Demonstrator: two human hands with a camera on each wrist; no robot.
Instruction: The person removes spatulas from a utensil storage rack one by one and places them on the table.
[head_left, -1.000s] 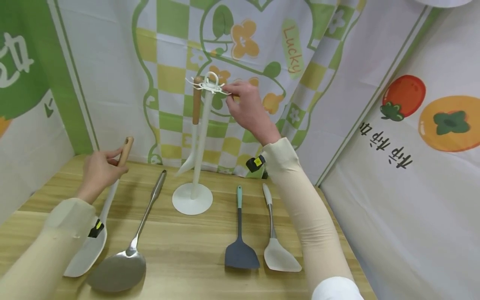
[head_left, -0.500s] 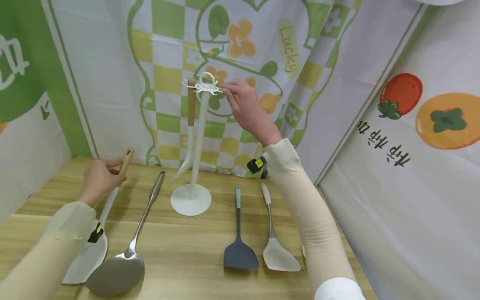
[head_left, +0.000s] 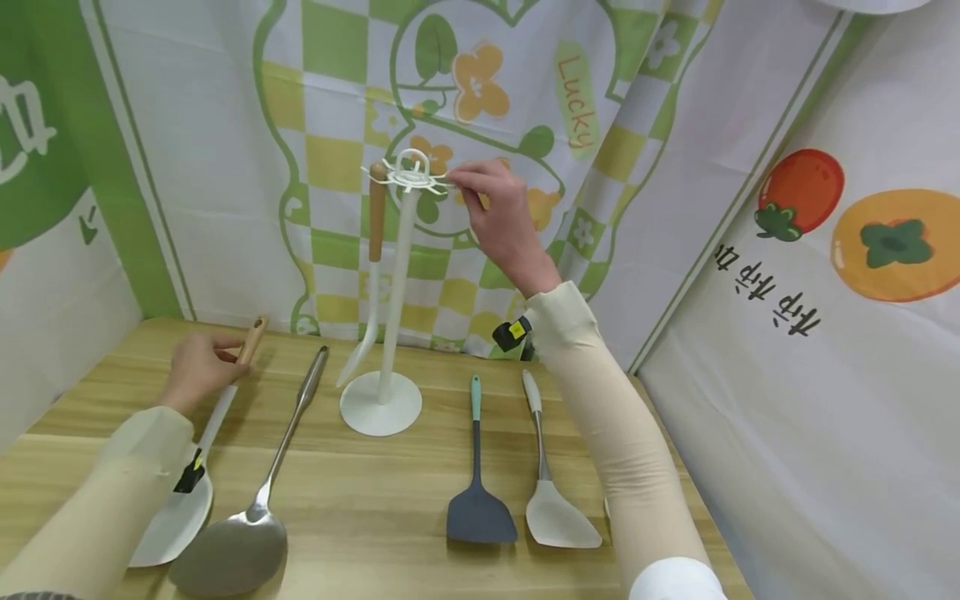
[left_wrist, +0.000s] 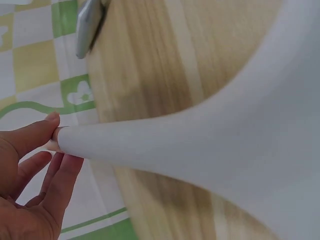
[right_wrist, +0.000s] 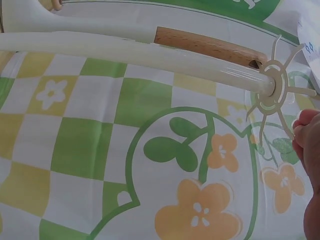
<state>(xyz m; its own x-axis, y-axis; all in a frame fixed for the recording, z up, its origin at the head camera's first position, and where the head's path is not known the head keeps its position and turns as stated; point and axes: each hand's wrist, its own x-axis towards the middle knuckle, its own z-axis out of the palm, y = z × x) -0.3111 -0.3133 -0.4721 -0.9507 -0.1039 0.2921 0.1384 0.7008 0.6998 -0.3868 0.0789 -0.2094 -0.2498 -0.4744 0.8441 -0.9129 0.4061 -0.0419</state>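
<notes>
In the head view my left hand pinches the wooden handle of a white spatula at the left. Its broad white surface fills much of the left wrist view, with the thumb and fingers at the handle end. A white utensil rack stands upright on a round base at the back. My right hand pinches one hook of its top ring. From a hook on the other side hangs a second white utensil with a wooden handle; its lower end is curved. The right wrist view shows the hooks close up.
A steel wok turner lies just right of the white spatula. A dark grey turner and a pale turner lie on the wooden table at the right. Part of a pale object shows beside my right sleeve. Printed cloth hangs behind.
My left hand has lowered the wooden handle of the white spatula. The hanging utensil has swung round a little and looks narrower. My right hand keeps its pinch on the rack.
</notes>
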